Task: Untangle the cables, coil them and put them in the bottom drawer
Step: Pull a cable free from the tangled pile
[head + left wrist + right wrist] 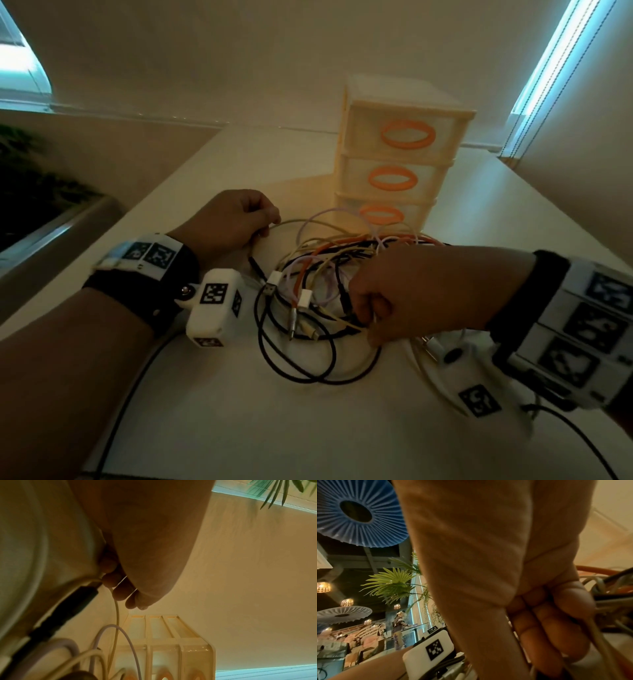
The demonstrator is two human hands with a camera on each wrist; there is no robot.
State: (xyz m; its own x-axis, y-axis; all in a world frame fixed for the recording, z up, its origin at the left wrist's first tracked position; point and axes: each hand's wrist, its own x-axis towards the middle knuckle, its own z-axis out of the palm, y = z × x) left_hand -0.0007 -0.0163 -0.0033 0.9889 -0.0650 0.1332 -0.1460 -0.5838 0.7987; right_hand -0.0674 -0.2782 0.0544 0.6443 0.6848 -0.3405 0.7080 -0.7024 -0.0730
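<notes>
A tangle of cables (325, 284), black, white, cream, lilac and orange, lies on the pale table (239, 411) in front of a three-drawer unit (397, 171); its bottom drawer (383, 214) is closed. My left hand (236, 222) sits at the tangle's left and pinches a cream cable (117, 609) that arcs toward the drawers. My right hand (394, 301) is over the tangle's right side, fingers (556, 626) curled round a few pale strands. Cable ends with white and metal plugs (301, 301) lie between the hands.
The drawer unit has orange ring handles (407, 134) and stands at the table's far side by the wall. A ledge with a plant (30, 185) runs along the left. Camera leads (130, 394) trail off both wrists toward the near edge.
</notes>
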